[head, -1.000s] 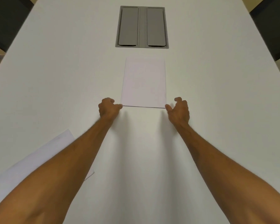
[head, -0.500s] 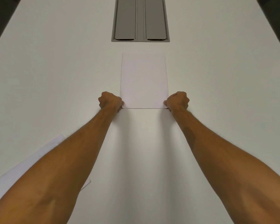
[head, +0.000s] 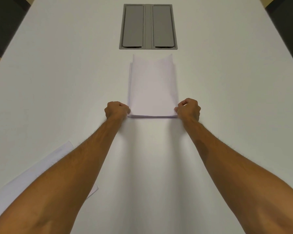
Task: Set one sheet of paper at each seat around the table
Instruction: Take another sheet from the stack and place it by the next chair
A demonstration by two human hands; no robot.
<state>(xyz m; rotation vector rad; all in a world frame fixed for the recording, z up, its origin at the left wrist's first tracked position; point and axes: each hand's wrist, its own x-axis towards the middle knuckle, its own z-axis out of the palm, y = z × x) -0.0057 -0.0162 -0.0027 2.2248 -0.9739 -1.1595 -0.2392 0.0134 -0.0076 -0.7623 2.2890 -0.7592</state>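
A stack of white paper [head: 153, 88] lies in the middle of the white table [head: 57, 81], its long side running away from me. My left hand [head: 116, 109] pinches the stack's near left corner and my right hand [head: 189, 108] pinches its near right corner. The top sheets bow up along both side edges, and the far corners lift off the stack. A single sheet [head: 32, 176] lies flat at the near left, partly under my left forearm.
A grey cable hatch [head: 148, 26] with two closed flaps is set into the table just beyond the stack. Dark chairs stand at the far left [head: 5, 26] and far right [head: 287, 26] of the table.
Both hands closed on the near corners of the stack. The top sheets have since curled up at the sides and far corners.
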